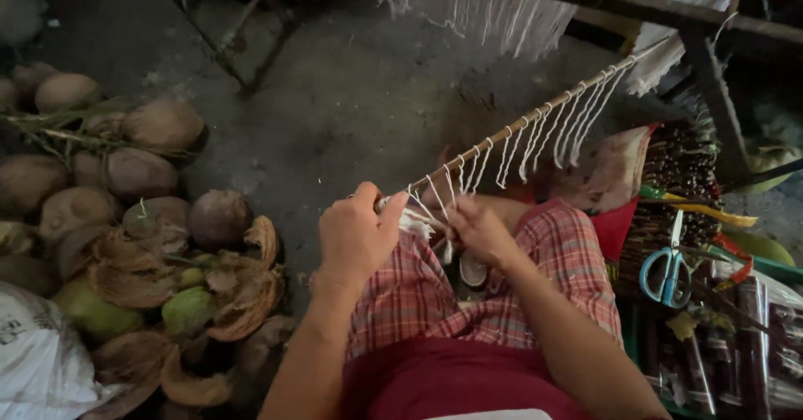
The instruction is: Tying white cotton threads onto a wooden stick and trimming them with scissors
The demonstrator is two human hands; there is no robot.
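The left hand is curling knuckles-up over the near end of a thin stick, its grip closing around the stick and a bunch of white string. The right hand is pinching the same string just beside it, fingers bent inward. The stick is slanting up and away above the plaid-covered lap, string loops hanging along it. Coconut husks are lying on the floor to the left, and blue-handled scissors to the right.

The left hand grips the near end of a thin wooden stick hung with knotted white strings, while the right hand pinches one string (fingertips hidden). Coconut husks lie left; blue-handled scissors right.
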